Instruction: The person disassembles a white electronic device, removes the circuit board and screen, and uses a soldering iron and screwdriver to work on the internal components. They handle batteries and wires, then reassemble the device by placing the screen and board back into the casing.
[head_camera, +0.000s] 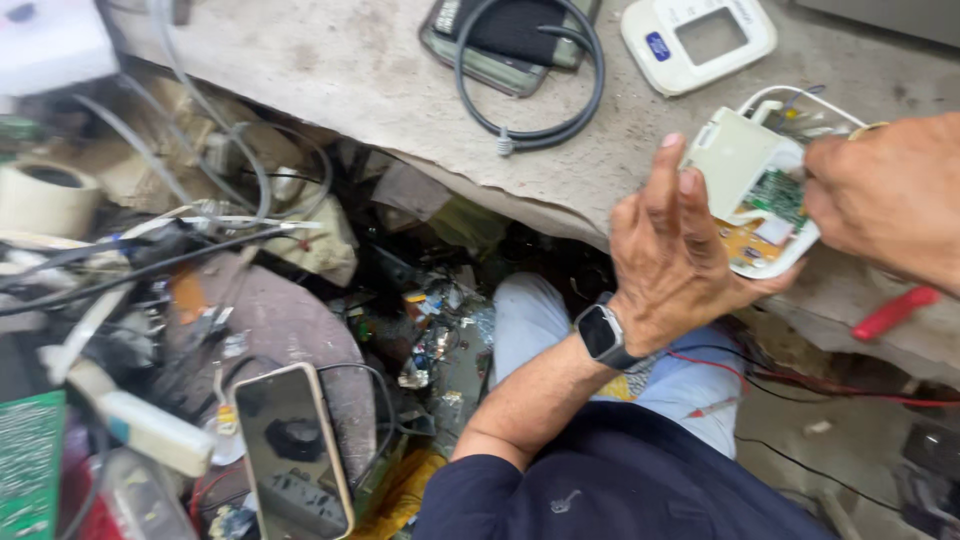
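At the far left a green circuit board (28, 462) lies at the frame's lower corner, with a roll of pale tape (42, 196) above it among a tangle of grey and black cables (170, 235). Just to the right, a phone (292, 450) with a dark screen lies face up on the cluttered floor, beside a white plug strip (140, 425). Scraps and small parts crowd the gap under the table (330, 70) edge.

On the table, toward the middle, a dark cuff with a coiled grey hose (530, 70) lies near a white blood-pressure monitor (698, 40) with a blank screen.

The left hand (672, 265), with a black smartwatch (604, 336) on the wrist, is held upright with fingers spread and half open; its palm and thumb side cup the lower edge of an opened white device (750, 185), whose green and orange circuit board is exposed. The device sits over the table edge, between both hands. The right hand (885, 195) closes on its right side, fingers curled over the board and hiding part of it. A white wire (800, 95) loops behind the device. A red-handled tool (893, 312) lies on the table just below the right hand.
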